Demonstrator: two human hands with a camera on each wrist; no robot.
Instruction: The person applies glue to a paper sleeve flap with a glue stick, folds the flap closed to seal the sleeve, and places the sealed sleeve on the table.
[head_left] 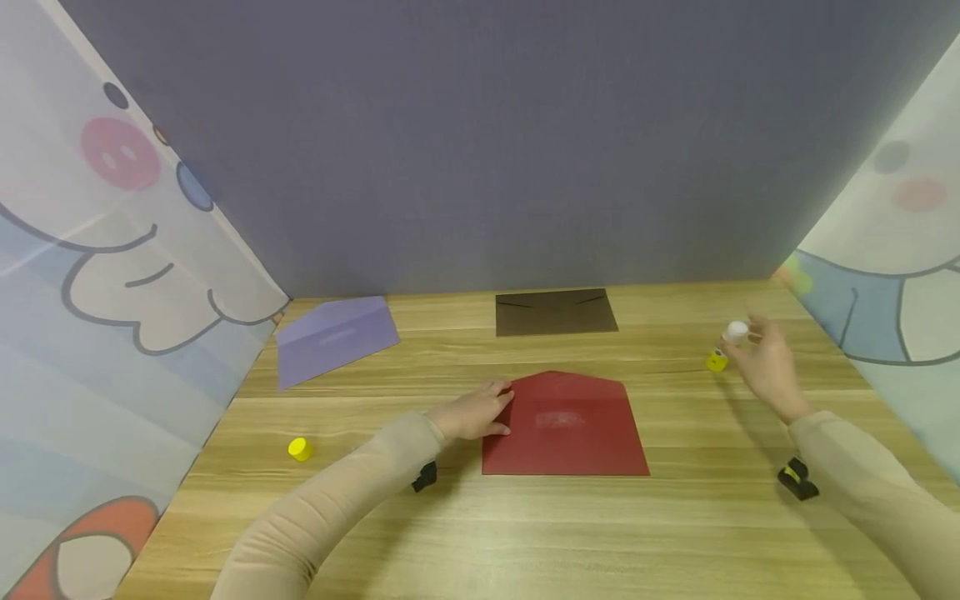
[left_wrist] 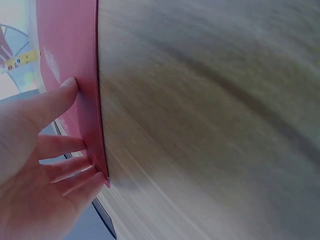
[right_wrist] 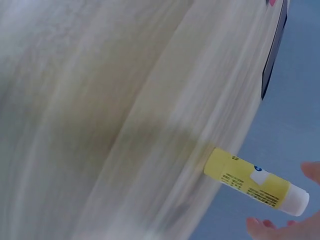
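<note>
A red envelope (head_left: 585, 446) with a whitish smear near its middle lies at the centre of the table. My left hand (head_left: 474, 412) rests on its left edge, thumb and fingertips touching the paper; in the left wrist view the fingers (left_wrist: 60, 146) are extended along that edge. At the right, a yellow glue stick (right_wrist: 245, 177) stands on its base with its white end up. Around that white end, without closing on it, is my right hand (head_left: 771, 372); its thumb and fingers are spread apart in the right wrist view.
A yellow cap (head_left: 300, 449) sits at the left of the table. Behind it lies a purple envelope (head_left: 337, 340), and a dark brown envelope (head_left: 557, 315) lies by the grey back wall (head_left: 480, 150). Cartoon-printed panels (head_left: 135, 275) border the sides.
</note>
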